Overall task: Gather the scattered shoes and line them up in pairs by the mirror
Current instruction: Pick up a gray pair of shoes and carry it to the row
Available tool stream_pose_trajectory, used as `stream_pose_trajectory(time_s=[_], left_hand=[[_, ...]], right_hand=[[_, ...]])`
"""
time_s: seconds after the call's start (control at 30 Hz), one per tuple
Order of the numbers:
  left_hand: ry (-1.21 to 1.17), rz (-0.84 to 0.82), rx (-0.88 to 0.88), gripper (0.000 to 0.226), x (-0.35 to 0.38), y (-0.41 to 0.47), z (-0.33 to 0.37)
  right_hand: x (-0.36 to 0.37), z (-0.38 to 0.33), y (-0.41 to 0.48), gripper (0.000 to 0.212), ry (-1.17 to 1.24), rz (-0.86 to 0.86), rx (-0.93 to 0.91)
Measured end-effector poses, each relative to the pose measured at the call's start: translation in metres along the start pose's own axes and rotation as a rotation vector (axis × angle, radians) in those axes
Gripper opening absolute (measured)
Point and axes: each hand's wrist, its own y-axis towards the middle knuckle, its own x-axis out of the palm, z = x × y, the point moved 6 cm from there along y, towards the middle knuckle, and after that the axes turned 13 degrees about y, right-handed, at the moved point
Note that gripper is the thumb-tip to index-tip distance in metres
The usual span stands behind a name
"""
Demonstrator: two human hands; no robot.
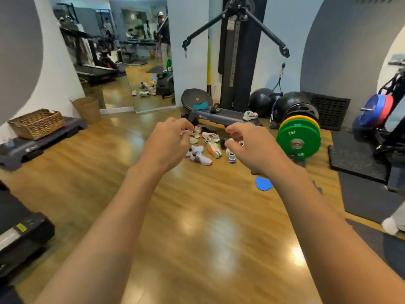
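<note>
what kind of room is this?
Most likely a gym, perhaps a small studio or home one. A cable machine stands against the wall, green weight plates stand on the wood floor, and black exercise balls sit beside the machine.

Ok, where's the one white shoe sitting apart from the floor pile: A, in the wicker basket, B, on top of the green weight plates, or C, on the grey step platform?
C: the white shoe rests on the right end of the grey step platform, behind the floor pile.
</note>
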Motion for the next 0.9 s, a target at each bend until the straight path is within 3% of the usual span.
stream_pose_trajectory(time_s=[0.9], left_hand=[[0.078,-0.165,-0.040,0.027,0.341,0.587,-0.221]], right_hand=[[0.189,0.238,0.660,0.037,0.118,-0.136,0.088]])
